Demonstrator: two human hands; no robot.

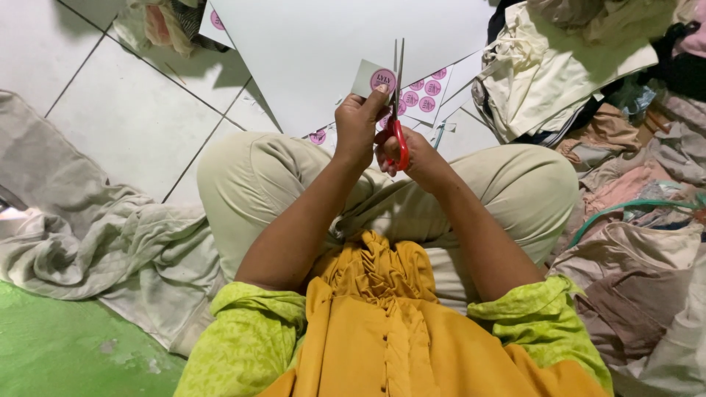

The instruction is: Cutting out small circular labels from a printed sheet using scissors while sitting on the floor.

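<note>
White board (323, 44) lies on the tiled floor ahead of the crossed legs, a sticker sheet (426, 92) of pink rounds on it. Left hand (357, 129) pinches a small grey card (371, 79) bearing one pink round, raised above the knees. Right hand (415, 154) grips red-handled scissors (398, 110), blades nearly closed beside the card's right edge.

White tiled floor (125, 110) with heaped clothes (632, 147) around.

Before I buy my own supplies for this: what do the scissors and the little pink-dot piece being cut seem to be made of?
Scissors: bright, thin blades look like polished metal; glossy red handles look like plastic. Pink-dot piece in the left hand: probably thin card or sticker paper, since it stays flat and stiff; whether matte or glossy is unclear.
</note>
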